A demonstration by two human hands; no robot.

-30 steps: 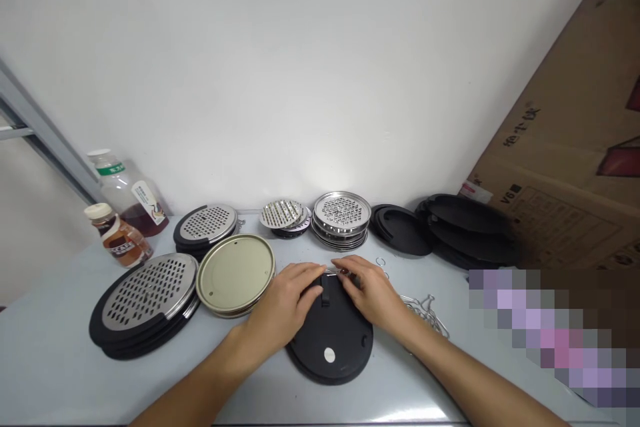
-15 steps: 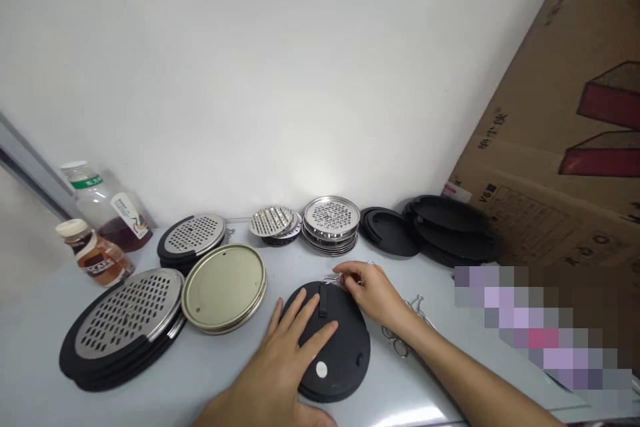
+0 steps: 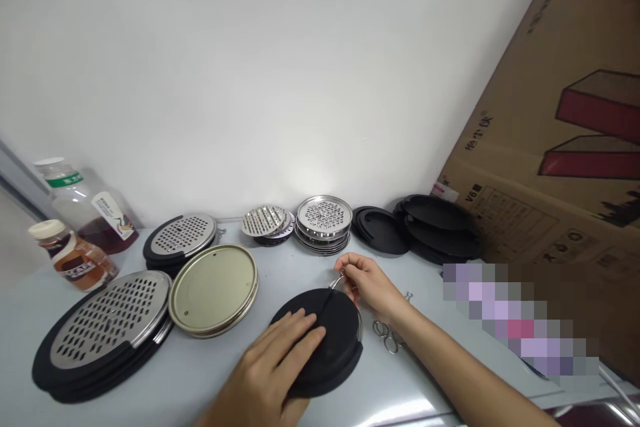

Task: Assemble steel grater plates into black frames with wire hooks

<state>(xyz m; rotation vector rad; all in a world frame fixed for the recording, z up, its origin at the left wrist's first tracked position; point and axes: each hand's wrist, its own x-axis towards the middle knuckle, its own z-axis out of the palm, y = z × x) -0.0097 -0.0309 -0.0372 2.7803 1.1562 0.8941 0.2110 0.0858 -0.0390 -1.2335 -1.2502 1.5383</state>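
Observation:
In front of me is a round black disc (image 3: 320, 347), with a thin silvery edge showing at its right side. My left hand (image 3: 280, 353) grips its near left part, fingers laid over the top and the thumb tucked under the rim. At the far edge of the disc, my right hand (image 3: 363, 280) pinches a small metal hook (image 3: 337, 280) that sits over the rim by a narrow slit. Several metal rings (image 3: 385, 333) lie on the table, partly hidden by my right forearm.
Left stand grater discs with black rims (image 3: 110, 320), a stack of gold-coloured lids (image 3: 215, 290) and two bottles (image 3: 83, 260). Along the wall are round grater plates (image 3: 325, 213) and black trays (image 3: 385, 230). A large cardboard box (image 3: 500, 200) stands right, beside a blurred-out patch.
The disc's face with a strap and white sticker has given way to a plain black face. My left hand has gone from lying spread on it to gripping its edge. The view has shifted slightly.

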